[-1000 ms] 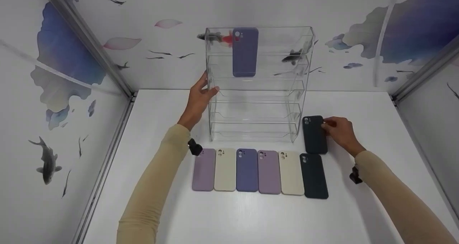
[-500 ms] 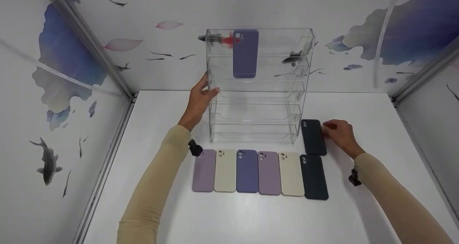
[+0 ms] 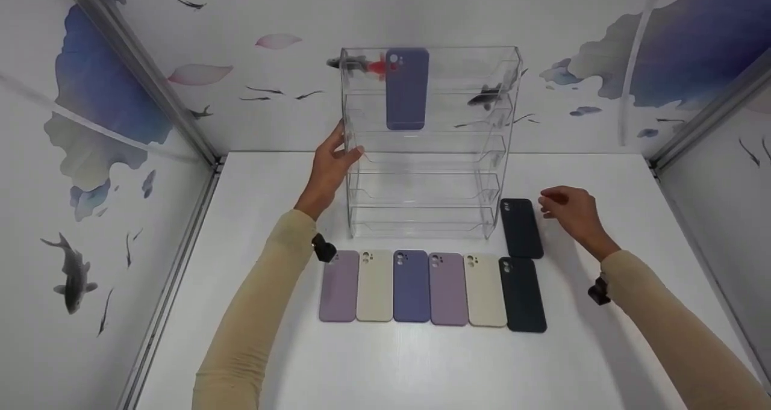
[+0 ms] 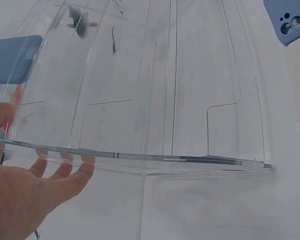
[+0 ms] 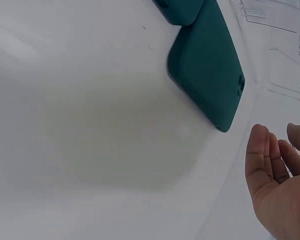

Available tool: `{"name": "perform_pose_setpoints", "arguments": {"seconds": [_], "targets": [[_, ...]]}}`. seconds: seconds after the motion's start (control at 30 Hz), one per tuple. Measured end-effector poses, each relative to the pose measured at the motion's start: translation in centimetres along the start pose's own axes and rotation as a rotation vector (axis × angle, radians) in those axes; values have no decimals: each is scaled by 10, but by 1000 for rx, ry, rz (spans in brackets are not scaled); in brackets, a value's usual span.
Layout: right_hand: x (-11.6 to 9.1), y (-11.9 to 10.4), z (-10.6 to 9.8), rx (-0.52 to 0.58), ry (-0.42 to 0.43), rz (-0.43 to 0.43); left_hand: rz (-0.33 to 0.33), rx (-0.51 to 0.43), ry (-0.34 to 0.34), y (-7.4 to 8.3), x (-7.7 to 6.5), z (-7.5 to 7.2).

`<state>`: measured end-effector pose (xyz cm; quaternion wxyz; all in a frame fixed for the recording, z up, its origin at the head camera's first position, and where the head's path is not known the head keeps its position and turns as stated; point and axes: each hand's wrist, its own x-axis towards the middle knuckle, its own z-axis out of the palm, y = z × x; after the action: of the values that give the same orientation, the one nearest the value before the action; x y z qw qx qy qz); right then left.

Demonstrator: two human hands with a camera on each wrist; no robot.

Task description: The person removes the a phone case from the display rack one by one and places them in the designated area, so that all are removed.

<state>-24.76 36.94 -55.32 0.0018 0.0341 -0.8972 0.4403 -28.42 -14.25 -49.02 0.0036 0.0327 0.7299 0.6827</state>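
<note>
My left hand (image 3: 327, 172) grips the left side panel of a clear acrylic tiered rack (image 3: 424, 190), thumb in front and fingers behind. In the left wrist view, the fingertips (image 4: 82, 172) show through the clear panel (image 4: 180, 159). A blue-violet phone case (image 3: 406, 91) leans upright in the rack's top tier. My right hand (image 3: 575, 214) hovers off the table, loosely bent and holding nothing. Just left of it, a dark phone case (image 3: 521, 228) lies flat beside the rack's lower right corner. In the right wrist view that case (image 5: 207, 70) looks teal, apart from the hand.
A row of phone cases lies before the rack: mauve (image 3: 338, 289), cream (image 3: 374, 286), blue-violet (image 3: 412, 286), mauve (image 3: 449, 289), cream (image 3: 485, 291) and dark (image 3: 523, 295). Printed walls (image 3: 289, 115) enclose the white table (image 3: 385, 368) at the back and sides.
My right hand has let go of the upper dark case and drawn away up and to the right. That case settled flat above the row's dark one. My left hand stays on the rack.
</note>
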Motion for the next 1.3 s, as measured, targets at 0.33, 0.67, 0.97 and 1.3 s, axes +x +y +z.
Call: {"name": "perform_pose_setpoints", "arguments": {"seconds": [0.33,0.67,0.97,1.3], "targets": [[2,-28,-19,39,49,-80,14,3,0,-1,-1,-3],[3,-49,-35,21,92,-130,-17,26,12,-2,0,-3],[2,-70,-49,25,133,-126,-8,5,11,-3,0,-3],[-2,-97,-66,54,185,-152,3,7,-2,-1,1,0]]}}
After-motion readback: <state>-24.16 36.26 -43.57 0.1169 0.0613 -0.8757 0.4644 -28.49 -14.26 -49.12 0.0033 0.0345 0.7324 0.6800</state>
